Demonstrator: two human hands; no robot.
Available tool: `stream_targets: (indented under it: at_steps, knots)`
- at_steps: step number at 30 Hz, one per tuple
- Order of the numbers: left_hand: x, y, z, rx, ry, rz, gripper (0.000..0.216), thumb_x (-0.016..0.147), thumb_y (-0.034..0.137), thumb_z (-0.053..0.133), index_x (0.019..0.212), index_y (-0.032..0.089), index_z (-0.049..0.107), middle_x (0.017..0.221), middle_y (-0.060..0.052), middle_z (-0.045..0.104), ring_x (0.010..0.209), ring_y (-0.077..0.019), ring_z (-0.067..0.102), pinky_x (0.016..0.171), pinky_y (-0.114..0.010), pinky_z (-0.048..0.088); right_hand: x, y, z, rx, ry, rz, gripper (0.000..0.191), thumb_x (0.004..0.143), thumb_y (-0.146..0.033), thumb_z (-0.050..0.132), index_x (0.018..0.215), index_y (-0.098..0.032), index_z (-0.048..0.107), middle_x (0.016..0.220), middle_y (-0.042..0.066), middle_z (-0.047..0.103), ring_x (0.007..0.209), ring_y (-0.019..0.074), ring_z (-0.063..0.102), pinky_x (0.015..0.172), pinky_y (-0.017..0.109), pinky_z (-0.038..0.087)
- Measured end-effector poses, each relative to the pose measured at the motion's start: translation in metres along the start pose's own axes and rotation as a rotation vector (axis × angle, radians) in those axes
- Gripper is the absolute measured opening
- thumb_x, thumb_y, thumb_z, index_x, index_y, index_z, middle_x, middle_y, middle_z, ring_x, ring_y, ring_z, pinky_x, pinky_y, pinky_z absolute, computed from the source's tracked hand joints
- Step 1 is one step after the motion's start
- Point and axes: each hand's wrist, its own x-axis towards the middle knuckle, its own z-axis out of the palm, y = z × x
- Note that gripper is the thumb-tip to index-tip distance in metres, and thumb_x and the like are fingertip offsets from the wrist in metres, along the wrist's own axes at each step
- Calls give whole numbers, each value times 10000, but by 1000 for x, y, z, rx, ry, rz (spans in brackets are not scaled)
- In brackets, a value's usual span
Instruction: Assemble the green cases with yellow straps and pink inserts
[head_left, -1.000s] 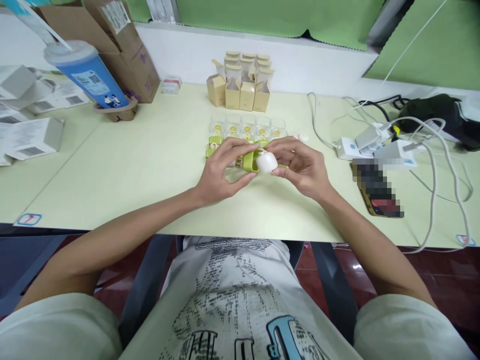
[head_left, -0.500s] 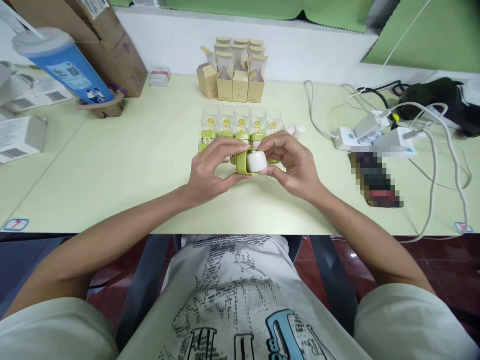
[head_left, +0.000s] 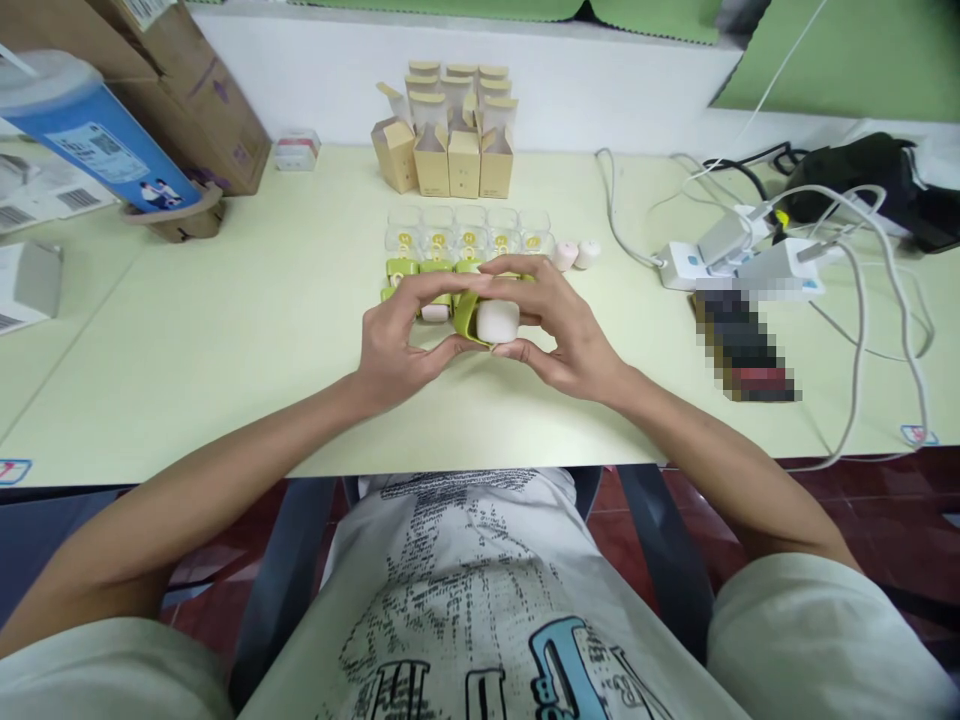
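Observation:
Above the pale table [head_left: 247, 330], a small white rounded case [head_left: 499, 322] sits partly inside a green sleeve [head_left: 466, 315]. My left hand [head_left: 397, 340] grips the sleeve's left side between thumb and fingers. From the right, my right hand [head_left: 574, 335] reaches its fingers over the top of the sleeve, with its thumb at the lower edge by the white case. Just behind my hands are more green-sleeved pieces [head_left: 403, 270], partly covered by my fingers. A row of clear cups with yellow marks [head_left: 470, 232] stands beyond them.
Open tan cardboard boxes [head_left: 465, 165] stand against the wall. Two small rounded pieces, one pinkish [head_left: 565, 256] and one white [head_left: 588, 254], lie right of the cups. A power strip [head_left: 686, 267] with cables is at right, a blue cup [head_left: 112, 140] at left.
The white case and green sleeve have tilted within my hands. My right fingers have moved left across the top of the sleeve. The whole view has shifted slightly.

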Motion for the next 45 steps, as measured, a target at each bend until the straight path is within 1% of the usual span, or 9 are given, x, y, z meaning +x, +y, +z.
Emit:
stream_targets:
  at_steps: [3, 9, 12, 17, 22, 25, 34, 38, 45]
  knots:
    - [2, -1, 0, -28, -8, -1, 512, 996, 418, 876, 1429, 330, 619, 1406, -80, 753, 1348, -271, 765, 1072, -483, 713, 1, -3, -3, -153, -4, -53, 356, 1121, -476, 670, 1459, -386, 742, 1639, 87, 601, 1548, 348, 579, 1214, 645, 585]
    - [8, -5, -6, 154, -47, 216, 288, 998, 406, 861, 1233, 365, 700, 1316, -43, 649, 1183, -222, 723, 901, -391, 735, -4, 0, -2, -263, 13, 7, 487, 1022, -697, 726, 1326, -324, 797, 1381, 123, 684, 1320, 332, 681, 986, 536, 693]
    - [9, -4, -7, 175, -79, 242, 241, 1000, 401, 856, 1178, 349, 701, 1299, -41, 659, 1153, -210, 712, 820, -341, 726, -5, 1, -1, -245, -7, 4, 513, 988, -726, 749, 1294, -316, 789, 1347, 121, 660, 1299, 328, 664, 1006, 545, 680]
    - [11, -3, -8, 129, -139, 237, 270, 1002, 472, 849, 1139, 302, 689, 1225, -52, 682, 1110, -206, 718, 779, -340, 694, -3, -5, 1, -189, 1, -33, 474, 1000, -673, 774, 1265, -280, 751, 1431, 126, 690, 1328, 323, 677, 1116, 598, 623]
    - [16, 2, -10, 148, -186, 216, 179, 1044, 450, 764, 1107, 306, 679, 1119, -48, 638, 1020, -199, 676, 694, -323, 628, -1, -10, 6, -62, 46, 1, 428, 1016, -615, 795, 1228, -247, 743, 1386, 137, 724, 1240, 291, 721, 937, 468, 679]
    - [20, 5, -12, 126, -162, 244, 151, 1036, 429, 748, 1065, 303, 672, 1050, -44, 603, 949, -196, 636, 639, -316, 578, 0, -13, 11, -43, 38, 23, 408, 1038, -627, 759, 1191, -250, 745, 1356, 132, 743, 1202, 287, 734, 964, 493, 674]
    - [15, -1, -16, 125, -187, 191, 177, 1016, 501, 716, 1045, 327, 711, 1042, -50, 609, 932, -223, 615, 754, -413, 565, -1, -14, 19, -108, 58, 19, 367, 1073, -607, 718, 1180, -256, 747, 1330, 109, 746, 1182, 277, 724, 917, 455, 659]
    - [16, -3, -15, 86, -166, 183, 184, 1008, 506, 731, 1018, 324, 709, 1025, -42, 615, 920, -220, 615, 782, -424, 562, 0, -11, 19, -106, 83, 5, 343, 1095, -585, 695, 1174, -254, 735, 1317, 109, 745, 1199, 274, 722, 980, 484, 652]
    - [20, 4, -11, 111, -122, 234, 219, 974, 486, 793, 1078, 326, 686, 1053, -58, 638, 939, -235, 648, 693, -412, 555, 0, -8, 12, -65, 27, 41, 472, 1058, -685, 695, 1250, -255, 727, 1340, 125, 736, 1231, 281, 723, 1011, 499, 655]
